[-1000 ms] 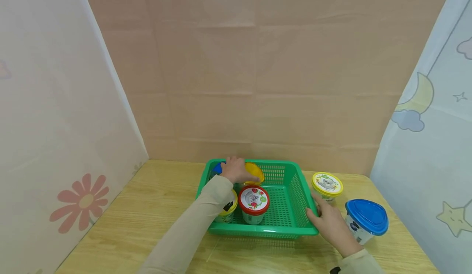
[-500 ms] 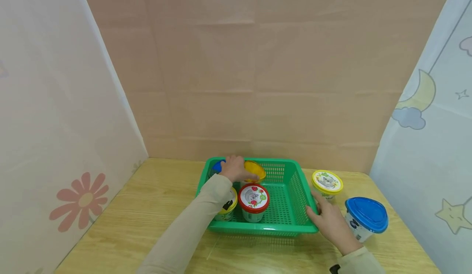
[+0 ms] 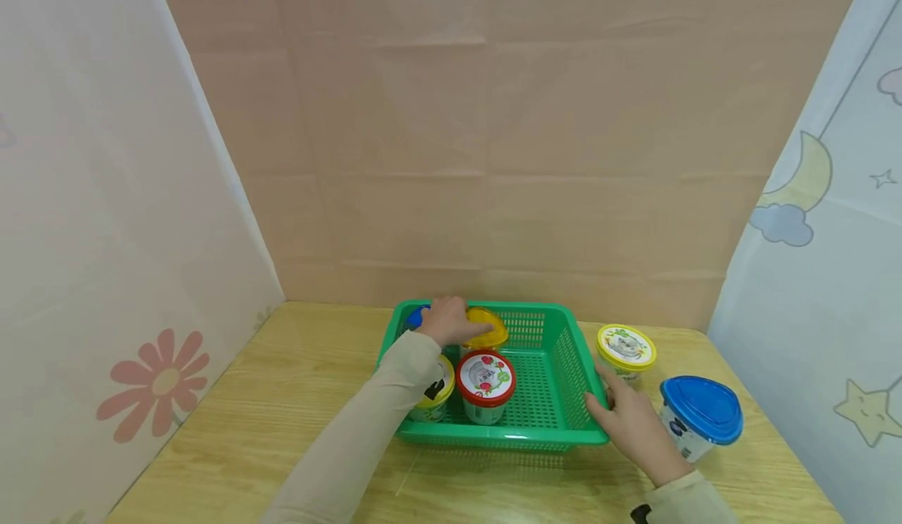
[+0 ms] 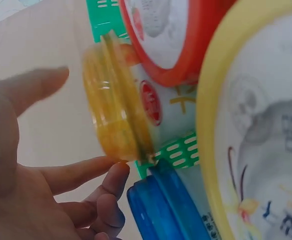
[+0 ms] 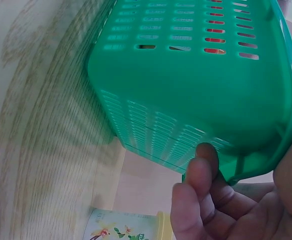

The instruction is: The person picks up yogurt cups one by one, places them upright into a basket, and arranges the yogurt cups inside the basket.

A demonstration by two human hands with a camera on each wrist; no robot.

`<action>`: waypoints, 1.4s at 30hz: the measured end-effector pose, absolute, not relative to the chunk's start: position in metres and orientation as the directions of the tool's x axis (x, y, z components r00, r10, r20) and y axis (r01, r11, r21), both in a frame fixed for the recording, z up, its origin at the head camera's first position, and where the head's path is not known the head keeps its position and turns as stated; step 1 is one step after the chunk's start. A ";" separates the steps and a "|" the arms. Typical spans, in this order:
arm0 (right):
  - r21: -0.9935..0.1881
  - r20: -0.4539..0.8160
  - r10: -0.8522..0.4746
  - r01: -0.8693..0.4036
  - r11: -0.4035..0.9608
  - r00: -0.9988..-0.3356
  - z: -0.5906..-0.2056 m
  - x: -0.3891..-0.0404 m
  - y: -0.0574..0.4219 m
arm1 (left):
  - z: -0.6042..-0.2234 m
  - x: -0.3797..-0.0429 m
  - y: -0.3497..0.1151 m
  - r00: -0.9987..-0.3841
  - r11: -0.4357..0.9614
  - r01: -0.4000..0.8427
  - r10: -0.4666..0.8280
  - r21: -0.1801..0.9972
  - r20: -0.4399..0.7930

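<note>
A green plastic basket [image 3: 524, 438] on the table holds several lidded tubs. My left hand [image 3: 449, 322] is over its back left, between the blue-lidded tub [image 3: 416, 319] and the tub with a translucent orange lid [image 3: 491, 328]. In the left wrist view the thumb stands apart from the orange lid, while a fingertip touches or nearly touches its edge. The red-rimmed tub [image 3: 486, 379] and a yellow-rimmed tub [image 3: 440, 399], partly behind my sleeve, sit at the front. My right hand [image 3: 637, 430] grips the basket's right rim, fingers outside beneath it.
Outside the basket, to its right, stand another yellow-lidded tub [image 3: 625, 348] and a larger blue-lidded tub [image 3: 701, 414], close to my right hand. A beige sheet [image 3: 486, 156] hangs behind the wooden table [image 3: 303, 367], with patterned white sheets at both sides.
My left thumb has lifted away from the orange-lidded tub, which now shows more of its white body below the lid. The right hand keeps its hold on the basket.
</note>
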State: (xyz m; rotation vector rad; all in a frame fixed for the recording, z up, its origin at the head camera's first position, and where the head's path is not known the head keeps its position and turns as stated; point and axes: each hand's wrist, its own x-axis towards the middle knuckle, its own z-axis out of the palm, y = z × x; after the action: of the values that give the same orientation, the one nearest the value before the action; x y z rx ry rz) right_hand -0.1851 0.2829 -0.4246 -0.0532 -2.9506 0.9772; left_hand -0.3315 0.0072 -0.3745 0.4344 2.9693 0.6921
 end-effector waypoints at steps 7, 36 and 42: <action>-0.592 0.015 0.053 0.034 0.805 -0.998 -0.427 -0.185 0.284 | -0.368 -0.335 -0.003 -0.955 0.819 0.244 0.295 0.520 -0.015; -0.591 0.017 0.058 0.037 0.806 -0.998 -0.423 -0.182 0.282 | -0.410 -0.269 -0.137 -0.956 0.702 0.291 0.240 0.650 0.168; -0.580 0.033 0.057 0.027 0.814 -0.998 -0.423 -0.183 0.281 | -0.426 -0.261 -0.136 -0.946 0.651 0.324 0.222 0.686 0.236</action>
State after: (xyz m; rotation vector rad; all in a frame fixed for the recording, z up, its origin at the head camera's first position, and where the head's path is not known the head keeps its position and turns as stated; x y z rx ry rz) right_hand -0.1834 0.2810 -0.4230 -0.0676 -2.9451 0.9410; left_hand -0.2615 -0.1361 -0.4255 0.4943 2.9716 1.2772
